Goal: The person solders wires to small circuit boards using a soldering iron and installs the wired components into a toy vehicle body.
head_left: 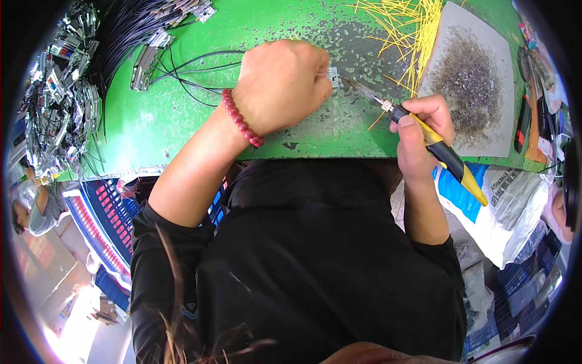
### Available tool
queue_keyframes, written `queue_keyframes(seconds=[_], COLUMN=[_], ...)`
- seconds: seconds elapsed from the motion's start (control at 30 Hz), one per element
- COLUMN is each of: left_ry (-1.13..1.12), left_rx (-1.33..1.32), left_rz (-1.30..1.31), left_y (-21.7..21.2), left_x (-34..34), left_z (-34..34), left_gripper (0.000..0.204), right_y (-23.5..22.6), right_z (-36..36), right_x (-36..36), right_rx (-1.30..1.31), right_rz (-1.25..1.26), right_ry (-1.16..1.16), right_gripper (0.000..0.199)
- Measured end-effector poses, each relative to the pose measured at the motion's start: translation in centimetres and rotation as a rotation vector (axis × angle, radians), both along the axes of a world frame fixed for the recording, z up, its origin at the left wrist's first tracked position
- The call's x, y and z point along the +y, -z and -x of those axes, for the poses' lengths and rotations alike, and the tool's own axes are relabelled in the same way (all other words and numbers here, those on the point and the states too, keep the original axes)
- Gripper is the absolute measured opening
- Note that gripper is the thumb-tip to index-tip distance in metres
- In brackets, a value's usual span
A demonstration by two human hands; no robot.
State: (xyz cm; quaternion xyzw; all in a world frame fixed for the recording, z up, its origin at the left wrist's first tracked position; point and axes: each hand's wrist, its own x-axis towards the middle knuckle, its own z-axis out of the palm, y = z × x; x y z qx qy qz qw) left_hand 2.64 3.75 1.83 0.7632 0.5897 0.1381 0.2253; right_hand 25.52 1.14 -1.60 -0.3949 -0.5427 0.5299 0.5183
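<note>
My left hand (282,82) is closed, knuckles up, over the green worktop (200,115). From between its fingers a small pale connector piece (333,77) sticks out to the right. Black cables (200,67) run leftward from under the hand to a metal-shelled part (145,64); the grip itself is hidden. In my right hand (424,130) is a yellow and black soldering iron (442,148), held like a pen. Its metal tip slants up and left toward the pale piece, with a small gap between them. A red bead bracelet (239,121) circles my left wrist.
Thin yellow sticks or wires (412,30) lie scattered at the far right, beside a grey board (500,73) covered in dark debris. Many metal-shelled parts (60,97) and bundled black cables (127,36) crowd the left. A plastic basket (109,212) and a white sack (509,212) stand below the table edge.
</note>
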Motion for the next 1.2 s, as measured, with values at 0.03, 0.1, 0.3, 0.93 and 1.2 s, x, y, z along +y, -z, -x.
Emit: queue_keyframes(seconds=[0.03,0.1,0.3,0.93,1.2], left_ry=[-0.001,0.0,0.007,-0.041,-0.034], left_rx=[0.007,0.012,-0.013,-0.031,-0.018], left_rz=[-0.006,-0.012,-0.034,-0.071,-0.069], left_y=[-0.1,-0.1,0.0,0.3,0.6], left_x=[0.0,-0.1,-0.4,-0.5,-0.5], left_z=[0.0,0.0,0.1,0.5,0.6], left_gripper=[0.013,0.013,0.01,0.013,0.013], right_y=[0.0,-0.1,-0.3,-0.4,-0.3], right_z=[0.0,0.1,-0.2,0.2,0.3], right_x=[0.0,0.0,0.1,0.3,0.3], right_rx=[0.006,0.007,-0.07,-0.089,-0.109], right_rz=[-0.002,-0.004,-0.008,0.034,0.032], right_ry=[-0.004,-0.002,-0.001,-0.019,-0.036], right_gripper=[0.024,0.023,0.02,0.017,0.017])
